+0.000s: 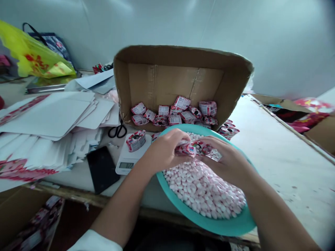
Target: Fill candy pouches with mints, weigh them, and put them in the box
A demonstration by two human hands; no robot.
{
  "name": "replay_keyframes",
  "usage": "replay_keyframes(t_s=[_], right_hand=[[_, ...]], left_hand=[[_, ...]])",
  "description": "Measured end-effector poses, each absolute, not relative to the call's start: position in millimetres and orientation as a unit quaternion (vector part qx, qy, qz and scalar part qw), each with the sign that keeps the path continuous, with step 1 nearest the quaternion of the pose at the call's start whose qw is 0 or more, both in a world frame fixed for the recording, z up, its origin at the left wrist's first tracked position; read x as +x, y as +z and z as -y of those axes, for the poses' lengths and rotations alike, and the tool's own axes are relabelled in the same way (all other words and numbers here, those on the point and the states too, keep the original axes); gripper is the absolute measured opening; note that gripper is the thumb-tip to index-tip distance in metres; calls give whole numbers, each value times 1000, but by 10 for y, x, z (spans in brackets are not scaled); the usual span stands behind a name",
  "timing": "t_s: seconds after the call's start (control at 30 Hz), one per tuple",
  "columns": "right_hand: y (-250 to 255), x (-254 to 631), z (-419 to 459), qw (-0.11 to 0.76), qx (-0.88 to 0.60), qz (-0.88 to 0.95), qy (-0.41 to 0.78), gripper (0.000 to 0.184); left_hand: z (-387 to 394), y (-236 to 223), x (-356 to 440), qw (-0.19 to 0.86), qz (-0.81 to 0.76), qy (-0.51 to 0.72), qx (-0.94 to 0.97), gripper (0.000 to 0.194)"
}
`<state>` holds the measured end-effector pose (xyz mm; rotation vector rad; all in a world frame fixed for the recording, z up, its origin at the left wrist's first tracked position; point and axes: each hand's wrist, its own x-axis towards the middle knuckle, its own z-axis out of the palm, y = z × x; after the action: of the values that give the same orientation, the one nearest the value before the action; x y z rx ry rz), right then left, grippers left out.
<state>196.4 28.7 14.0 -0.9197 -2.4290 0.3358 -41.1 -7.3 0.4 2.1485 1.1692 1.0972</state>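
Between my two hands is a small red-and-pink printed candy box (193,149), with a dark opening on its upward side showing pale pieces. My left hand (167,148) grips its left end, and my right hand (222,157) grips the right end. Directly below lies a turquoise basin (180,209) full of small white-and-pink candies (206,191). To the left of the basin, a similar box (136,140) rests on a white digital scale (128,157) with a lit display, its digits hard to read.
Behind the basin, a tipped cardboard carton (170,80) holds several printed boxes (175,119). Further left are black scissors (117,130), a black phone-like slab (103,169) and stacked flat cards (49,115). A yellow bag (34,55) stands back left; an open carton (282,108) is at right.
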Motion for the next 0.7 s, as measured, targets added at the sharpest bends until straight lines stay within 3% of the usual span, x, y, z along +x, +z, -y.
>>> replay_keyframes(t_s=[0.1,0.4,0.57,0.7], right_hand=[[105,1971,-307,260,-348,895,101,31],[59,1983,-333,227,-424,872,93,36],[38,2010,-348,263,-480,832,90,39],[-23,2081,-416,295,-492,811,117,37]], left_hand=[[69,141,-811,297,-431,409,748,66],[-32,-5,-1863,192,-617,437,625,49],[109,76,-1593,66,-602,459,650,33],[205,169,-1025,116,-523,287,794,31]])
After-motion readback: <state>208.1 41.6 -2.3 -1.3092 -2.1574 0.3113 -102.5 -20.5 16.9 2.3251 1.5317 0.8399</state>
